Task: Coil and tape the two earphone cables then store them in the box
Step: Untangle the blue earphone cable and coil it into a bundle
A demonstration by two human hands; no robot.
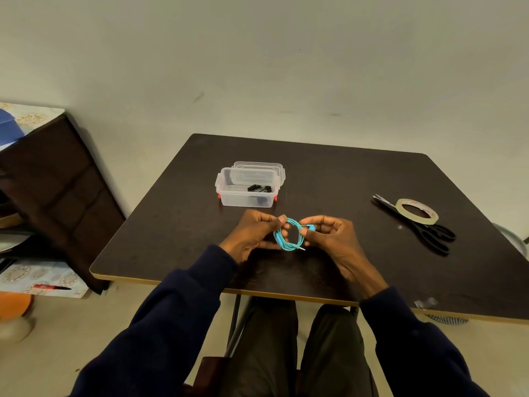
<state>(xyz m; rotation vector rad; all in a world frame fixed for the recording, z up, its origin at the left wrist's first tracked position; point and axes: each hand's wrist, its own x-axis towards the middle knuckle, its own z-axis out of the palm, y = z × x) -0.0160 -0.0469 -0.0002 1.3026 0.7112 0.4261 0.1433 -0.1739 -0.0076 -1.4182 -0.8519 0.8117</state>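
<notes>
Pinching the blue earphone coil [287, 234] near the box [247, 187], left hand [252, 234] and right hand [329, 236] fingers should keep loops snug, even, ready for taping.

The blue earphone cable [288, 236], wound into a loop, sits pinched between left hand [252, 233] and right hand [329, 236]; the black earphone cable [259, 188] lies inside the open clear box [246, 200].

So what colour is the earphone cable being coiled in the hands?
Light blue, nearly turquoise: the earphone cable, clearest in the head view.
</notes>
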